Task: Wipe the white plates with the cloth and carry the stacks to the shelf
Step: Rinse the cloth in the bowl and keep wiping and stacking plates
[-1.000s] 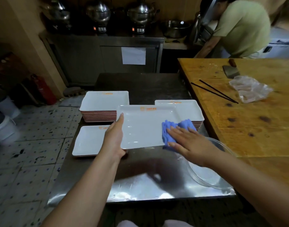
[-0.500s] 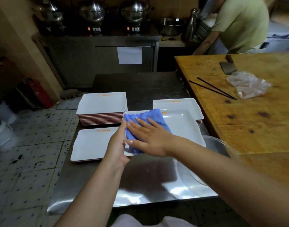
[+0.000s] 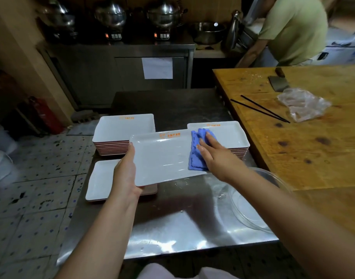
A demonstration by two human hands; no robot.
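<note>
I hold a white rectangular plate (image 3: 162,156) above the steel table (image 3: 172,228), my left hand (image 3: 125,170) gripping its left edge. My right hand (image 3: 215,156) presses a blue cloth (image 3: 196,154) flat on the plate's right end. Behind it on the left stands a tall stack of white plates (image 3: 124,129). A lower stack (image 3: 231,133) sits at the back right, partly hidden by the held plate. A short stack (image 3: 100,180) lies on the table under my left wrist.
A clear glass bowl (image 3: 251,204) rests at the table's right edge. The wooden table (image 3: 313,150) on the right carries black chopsticks (image 3: 259,108), a cleaver (image 3: 278,82) and a plastic bag (image 3: 303,103). A person in a green shirt (image 3: 293,31) works at the back counter.
My right hand has swept the cloth from the plate's left end back to its right end. The left hand keeps its grip on the left edge.
</note>
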